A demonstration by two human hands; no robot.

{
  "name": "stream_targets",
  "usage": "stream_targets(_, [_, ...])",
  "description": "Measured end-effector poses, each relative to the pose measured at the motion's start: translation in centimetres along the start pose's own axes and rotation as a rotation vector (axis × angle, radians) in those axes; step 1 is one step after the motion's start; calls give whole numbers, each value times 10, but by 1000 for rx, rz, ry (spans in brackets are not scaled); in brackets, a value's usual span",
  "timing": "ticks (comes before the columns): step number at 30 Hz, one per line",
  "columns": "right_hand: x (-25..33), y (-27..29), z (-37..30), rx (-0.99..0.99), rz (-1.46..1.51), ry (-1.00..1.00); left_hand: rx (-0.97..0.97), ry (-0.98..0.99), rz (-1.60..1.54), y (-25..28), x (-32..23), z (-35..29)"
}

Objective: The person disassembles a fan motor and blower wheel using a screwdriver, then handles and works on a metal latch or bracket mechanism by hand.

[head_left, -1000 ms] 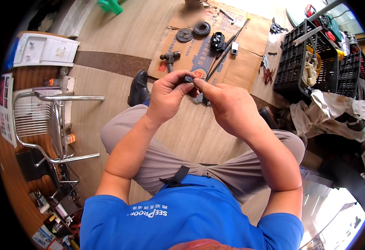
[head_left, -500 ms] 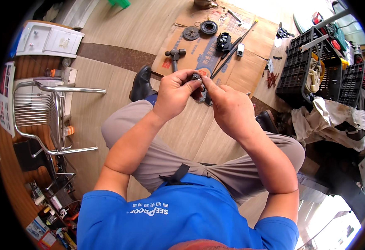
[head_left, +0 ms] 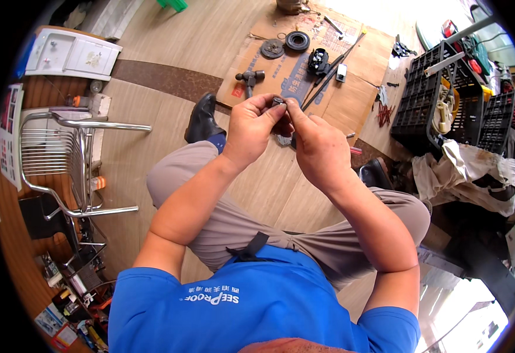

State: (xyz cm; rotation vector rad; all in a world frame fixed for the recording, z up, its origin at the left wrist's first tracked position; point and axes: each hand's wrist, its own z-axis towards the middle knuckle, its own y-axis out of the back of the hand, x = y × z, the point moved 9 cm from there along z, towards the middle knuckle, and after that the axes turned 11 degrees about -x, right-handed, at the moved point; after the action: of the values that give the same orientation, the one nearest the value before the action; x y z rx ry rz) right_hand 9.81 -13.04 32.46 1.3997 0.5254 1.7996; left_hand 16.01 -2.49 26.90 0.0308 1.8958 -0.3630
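Observation:
My left hand (head_left: pixel 250 126) pinches a small dark cylindrical part (head_left: pixel 278 101) between thumb and fingers, its shiny rim facing up. My right hand (head_left: pixel 321 144) meets it from the other side, index fingertip against the part and the other fingers curled in; its thumb is hidden. Both hands are raised between my knees. Just beyond them, a ball-peen hammer (head_left: pixel 250 77) lies on a flattened cardboard sheet (head_left: pixel 351 109). Something grey on the floor below my fingers is mostly covered by the hands.
On the cardboard lie a black ring-shaped part (head_left: pixel 297 40), a round disc (head_left: pixel 272 48), a black housing (head_left: pixel 318 61), long dark rods (head_left: pixel 335 72) and a small white box (head_left: pixel 341 73). Black crates (head_left: pixel 413 97) stand at right, a metal chair (head_left: pixel 63 159) at left.
The small part has tipped so its shiny rim shows more, and the right index finger has shifted to its side. Both hands stay together; the view has moved slightly.

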Motion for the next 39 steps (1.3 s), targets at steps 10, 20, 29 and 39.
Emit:
stream_targets(10, [-17,3,8,-30,433,-162,-18,37,-115,-7,4,-1])
stream_targets(20, [-9,26,21,190,255,-47,125,45,-17,-11,-7,-5])
stream_targets(29, [-10,22,18,262,288,-64,90,-107,139,-7,-17,-8])
stream_targets(39, [-18,-8,4,114,728,-323,-23,-141,168,1,-20,-5])
